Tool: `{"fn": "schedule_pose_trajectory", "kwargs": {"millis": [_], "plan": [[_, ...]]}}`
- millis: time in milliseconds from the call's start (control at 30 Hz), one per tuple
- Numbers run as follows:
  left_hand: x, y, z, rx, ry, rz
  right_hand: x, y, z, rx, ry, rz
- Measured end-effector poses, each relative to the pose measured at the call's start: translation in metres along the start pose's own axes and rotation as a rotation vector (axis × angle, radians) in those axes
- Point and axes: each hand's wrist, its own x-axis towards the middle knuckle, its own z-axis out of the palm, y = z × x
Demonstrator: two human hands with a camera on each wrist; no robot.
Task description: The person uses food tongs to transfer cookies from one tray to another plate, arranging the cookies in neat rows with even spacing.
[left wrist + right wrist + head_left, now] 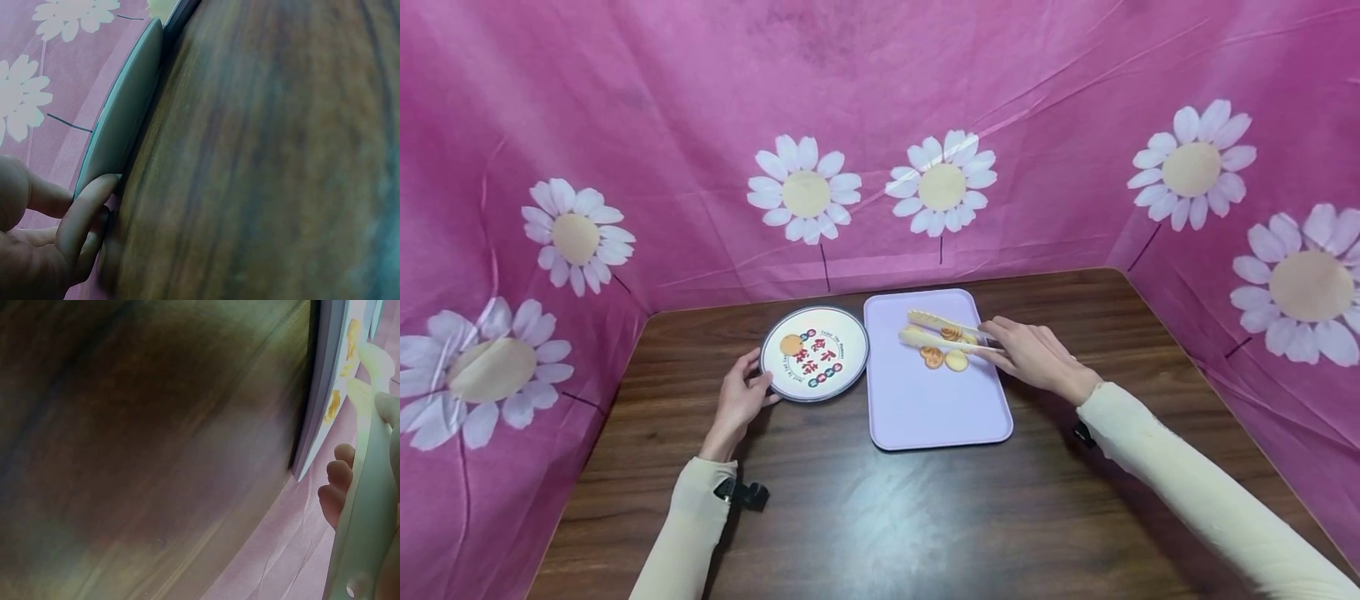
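At the left rim of a round white plate (793, 379) with printed red characters, my left hand (741, 400) grips the edge, thumb above and fingers beneath. One round tan biscuit-like piece (791, 344) lies on that plate. Over the lilac tray (925, 417), my right hand (1033, 354) holds cream-coloured tongs (917, 337), their tips spread apart above several small food-like pieces. Among these are an orange-brown round piece (932, 358) and a pale yellow disc (957, 361). The tongs partly hide the pieces. In the right wrist view the tongs (362, 525) run along the palm.
Plate and tray stand side by side on a dark wooden table (820, 517), close to its back edge. A pink cloth (700, 100) with white daisies hangs behind and along both sides. Each wrist wears a black camera mount (745, 494).
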Motion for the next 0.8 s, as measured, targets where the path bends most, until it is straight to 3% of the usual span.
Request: {"fn": "schedule_pose_trajectory", "kwargs": {"millis": [533, 800], "plan": [[-0.0007, -0.0007, 0.0003, -0.011, -0.002, 0.000, -0.0036, -0.0044, -0.0012, 0.004, -0.039, 0.021], [-0.0005, 0.0004, -0.0003, -0.001, 0.000, -0.005, 0.0005, -0.0088, -0.0067, 0.015, 0.003, 0.004]]}}
